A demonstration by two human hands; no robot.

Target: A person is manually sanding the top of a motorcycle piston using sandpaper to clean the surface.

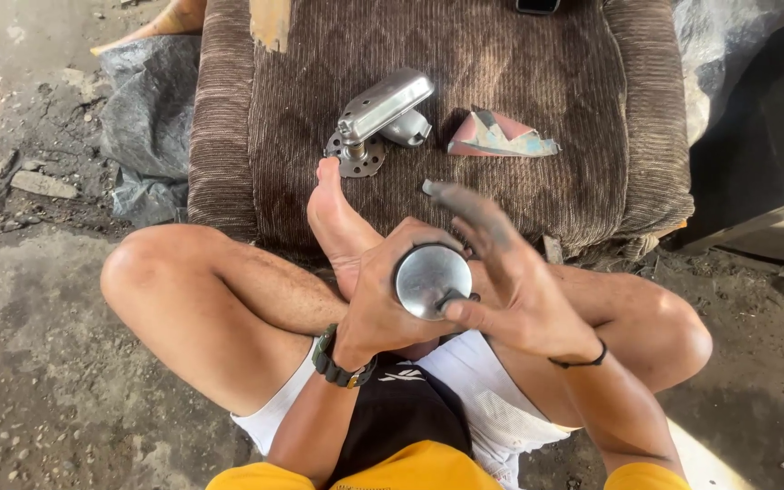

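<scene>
My left hand [381, 299] is wrapped around a round shiny metal part [430, 279], holding it over my crossed legs. My right hand [501, 272] rests against that part's right side, thumb on its face and grimy fingers stretched up and apart. On the brown corduroy cushion [519, 82] ahead lies a chrome metal housing [383, 107] on a perforated round flange [356, 159], just beyond my bare foot [336, 218]. A folded scrap of worn, paint-stained material [499, 136] lies to its right.
Grey plastic sheeting [142, 118] lies crumpled left of the cushion on a dirty concrete floor [29, 299] with rubble. A dark object [537, 5] sits at the cushion's far edge. Another person's foot [170, 18] shows at the top left.
</scene>
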